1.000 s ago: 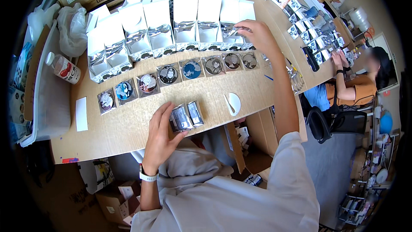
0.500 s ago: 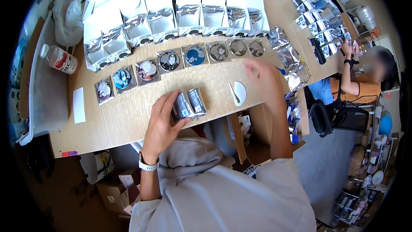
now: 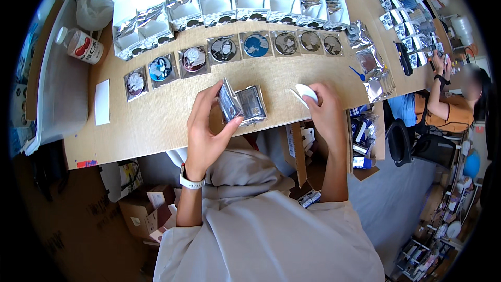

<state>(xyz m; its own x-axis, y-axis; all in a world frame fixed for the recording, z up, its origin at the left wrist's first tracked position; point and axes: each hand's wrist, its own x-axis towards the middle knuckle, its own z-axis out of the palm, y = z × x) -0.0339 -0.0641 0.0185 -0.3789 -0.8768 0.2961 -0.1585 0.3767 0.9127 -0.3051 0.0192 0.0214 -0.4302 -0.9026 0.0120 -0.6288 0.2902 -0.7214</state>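
My left hand (image 3: 204, 125) is closed on a small bundle of dark-faced packets in clear wrap (image 3: 228, 100), tilted up off the table. Beside it lies a second dark-faced packet stack (image 3: 251, 102), flat near the table's front edge. To the right, my right hand (image 3: 326, 110) pinches a white rounded flat piece with a thin straight arm (image 3: 307, 92), low over the tabletop; its exact kind I cannot make out. Beyond both hands runs a curved row of round picture badges (image 3: 255, 45), each in a clear sleeve.
Open white boxes (image 3: 216, 2) filled with silver packets line the back. Silver foil packets (image 3: 377, 75) and a blue spoon-like piece (image 3: 358, 74) lie right. A bottle (image 3: 81, 45), white card (image 3: 102, 102) and plastic bin (image 3: 62, 94) are left. Another person (image 3: 437, 105) sits far right.
My right hand has come down toward me and taken hold of the white piece. My left hand has lifted and tilted one packet bundle away from the other. The view has shifted slightly.
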